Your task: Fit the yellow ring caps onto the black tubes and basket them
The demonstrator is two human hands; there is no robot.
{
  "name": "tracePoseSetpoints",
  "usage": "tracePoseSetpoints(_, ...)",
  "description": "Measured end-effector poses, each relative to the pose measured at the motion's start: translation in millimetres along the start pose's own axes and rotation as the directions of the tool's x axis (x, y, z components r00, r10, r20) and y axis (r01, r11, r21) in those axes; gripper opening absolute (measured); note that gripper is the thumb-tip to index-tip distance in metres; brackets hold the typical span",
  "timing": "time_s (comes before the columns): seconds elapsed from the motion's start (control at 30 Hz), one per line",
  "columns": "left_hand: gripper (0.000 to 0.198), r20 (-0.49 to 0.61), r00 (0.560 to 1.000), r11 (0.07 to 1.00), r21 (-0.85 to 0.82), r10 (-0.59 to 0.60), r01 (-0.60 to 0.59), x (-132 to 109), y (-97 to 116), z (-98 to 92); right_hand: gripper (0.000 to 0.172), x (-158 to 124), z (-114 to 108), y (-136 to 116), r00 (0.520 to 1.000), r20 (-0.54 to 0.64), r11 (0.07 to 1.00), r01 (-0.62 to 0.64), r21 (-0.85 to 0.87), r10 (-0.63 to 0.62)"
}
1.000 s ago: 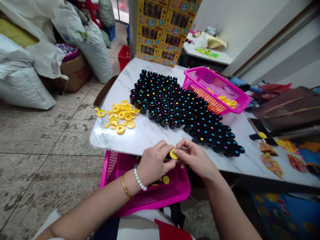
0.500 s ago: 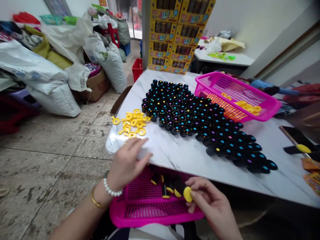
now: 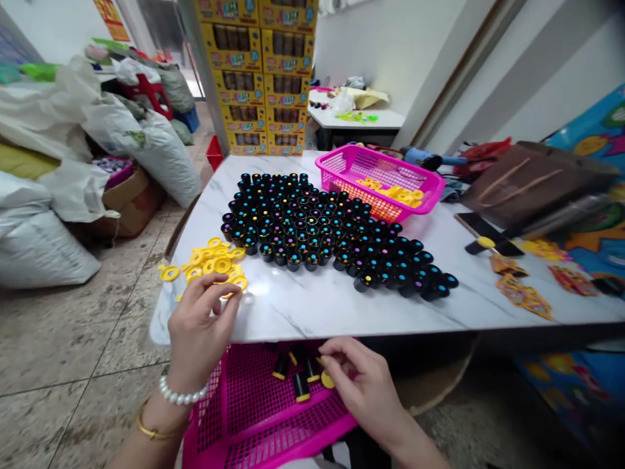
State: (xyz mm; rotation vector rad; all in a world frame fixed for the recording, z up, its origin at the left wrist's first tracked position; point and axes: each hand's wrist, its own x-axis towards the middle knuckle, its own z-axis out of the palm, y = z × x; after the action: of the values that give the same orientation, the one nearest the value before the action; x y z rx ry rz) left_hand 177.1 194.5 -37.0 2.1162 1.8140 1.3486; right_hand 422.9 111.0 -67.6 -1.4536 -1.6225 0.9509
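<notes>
My left hand point(image 3: 208, 312) is at the near edge of a pile of yellow plastic rings with tabs point(image 3: 205, 259); its thumb and index finger close at a yellow ring point(image 3: 240, 282) there. My right hand point(image 3: 359, 374) is over a magenta mesh basket point(image 3: 249, 407) below the table edge. Its fingertips pinch a small yellow cap point(image 3: 320, 359), mostly hidden by the fingers. Several black tubes with yellow ends point(image 3: 301, 385) lie in this basket. Many black tubes with coloured dots point(image 3: 303, 228) stand packed together on the table beyond my hands.
A second magenta basket point(image 3: 381, 172) holding yellow parts stands at the back of the marble-patterned table point(image 3: 293, 306). Yellow boxes point(image 3: 258, 85) are stacked behind the tubes. A phone point(image 3: 488, 234), snack packets point(image 3: 525, 296) and a brown bag point(image 3: 532, 182) lie right. Sacks point(image 3: 146, 150) stand left.
The view has swung right. My left hand has gone from spread fingers beside the ring pile to a pinch at a ring. The yellow cap in my right hand is now largely covered by fingers.
</notes>
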Motion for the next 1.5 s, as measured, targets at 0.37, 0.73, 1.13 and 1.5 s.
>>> tracePoseSetpoints(0.37, 0.02, 0.765, 0.642, 0.439, -0.56, -0.052, 0.703, -15, 117, 83.0, 0.022, 36, -34, 2, 0.942, -0.196, 0.753, -0.082, 0.652, 0.273)
tracePoseSetpoints(0.73, 0.039, 0.634, 0.769, 0.908, -0.363, 0.078, 0.207, 8, 122, 132.5, 0.047, 44, -67, 19, 0.926, -0.081, 0.811, -0.278, 0.515, 0.369)
tracePoseSetpoints(1.13, 0.025, 0.503, 0.853, 0.953, -0.301, 0.138, 0.023, -9, 85, 89.6, 0.025, 53, -63, 1, 0.943, -0.023, 0.846, -0.285, 0.45, 0.331)
tracePoseSetpoints(1.5, 0.014, 0.587, 0.797, 0.935, -0.345, 0.144, 0.085, -7, 86, 90.7, 0.022, 75, -55, -10, 0.961, -0.106, 0.941, -0.222, 0.257, 0.255)
